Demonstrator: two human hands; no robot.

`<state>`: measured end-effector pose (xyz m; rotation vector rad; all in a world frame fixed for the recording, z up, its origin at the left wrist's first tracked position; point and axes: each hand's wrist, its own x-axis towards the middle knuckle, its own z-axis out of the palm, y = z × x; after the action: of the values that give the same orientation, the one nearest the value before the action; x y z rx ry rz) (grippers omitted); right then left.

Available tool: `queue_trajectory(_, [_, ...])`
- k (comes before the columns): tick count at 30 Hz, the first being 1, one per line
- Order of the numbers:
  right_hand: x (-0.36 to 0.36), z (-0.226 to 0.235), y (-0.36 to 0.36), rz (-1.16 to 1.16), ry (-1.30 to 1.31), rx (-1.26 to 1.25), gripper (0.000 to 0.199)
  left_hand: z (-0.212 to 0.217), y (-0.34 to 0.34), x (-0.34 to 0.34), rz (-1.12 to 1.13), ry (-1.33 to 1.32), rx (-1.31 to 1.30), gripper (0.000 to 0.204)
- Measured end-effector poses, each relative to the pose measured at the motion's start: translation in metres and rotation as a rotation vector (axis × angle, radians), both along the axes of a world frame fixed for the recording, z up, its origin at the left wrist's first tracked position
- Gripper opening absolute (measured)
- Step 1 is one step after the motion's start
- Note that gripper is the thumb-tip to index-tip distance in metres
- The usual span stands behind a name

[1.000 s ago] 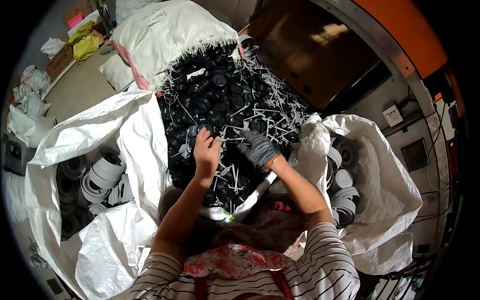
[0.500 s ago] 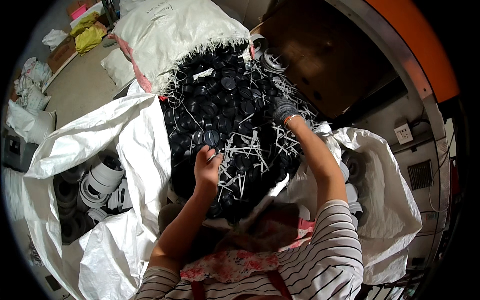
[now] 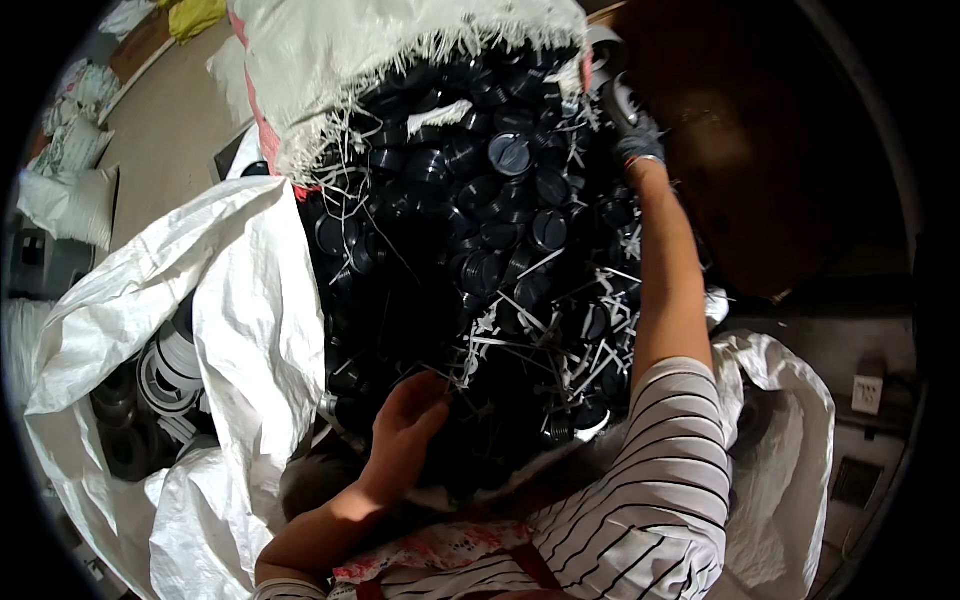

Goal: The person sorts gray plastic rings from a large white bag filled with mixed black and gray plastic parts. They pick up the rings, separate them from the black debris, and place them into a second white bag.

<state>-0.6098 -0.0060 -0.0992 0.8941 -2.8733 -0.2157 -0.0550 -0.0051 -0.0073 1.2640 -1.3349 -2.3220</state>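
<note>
Low over the near part of the pile, my left hand [image 3: 405,425] is bare, its fingers loosely bent and thumb apart, with nothing visible in it. White and grey plastic sprue sticks [image 3: 480,345] lie just beyond its fingertips. My right hand [image 3: 638,148], in a dark grey glove, reaches to the far right edge of the pile. It closes on the near side of a grey plastic ring [image 3: 618,102], which stands tilted; the fingertips are partly hidden. Between and beyond my hands spreads a heap of black round screw caps [image 3: 510,153].
A white woven sack [image 3: 400,35] with a frayed mouth lies behind the caps. To the left, an open white sack [image 3: 255,270] holds grey ring parts [image 3: 165,375]; another white sack [image 3: 785,430] stands at the right. A brown board [image 3: 770,150] borders the far right.
My right hand has moved farther out to the grey ring, which now looks tilted. My left hand has drawn back toward me and its fingers have loosened. The view has shifted.
</note>
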Motion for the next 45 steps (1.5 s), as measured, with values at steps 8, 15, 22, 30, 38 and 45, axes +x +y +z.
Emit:
queue_trajectory(8, [-0.064, -0.042, 0.017, 0.089, -0.181, 0.131, 0.048, -0.002, -0.005, -0.024, -0.067, 0.034, 0.061, 0.039])
queue_trajectory(15, [0.076, 0.047, 0.056, 0.361, -0.148, 0.125, 0.067, 0.009, 0.005, -0.018, -0.024, 0.025, -0.031, 0.035])
queue_trajectory(22, [0.319, 0.130, 0.128, 1.072, -0.396, -0.182, 0.064, 0.015, 0.023, -0.004, 0.189, 0.141, -0.186, 0.041])
queue_trajectory(30, [0.374, 0.135, 0.129, 0.684, -0.486, -0.153, 0.028, 0.023, 0.011, 0.017, 0.211, 0.172, 0.088, 0.037])
queue_trajectory(38, [0.305, 0.027, 0.137, 0.074, -0.392, 0.001, 0.066, 0.053, 0.004, 0.030, 0.118, 0.383, 0.081, 0.033])
queue_trajectory(45, [0.379, 0.115, 0.135, -0.061, -0.588, -0.298, 0.090, 0.040, -0.001, 0.038, 0.096, 0.521, 0.300, 0.036])
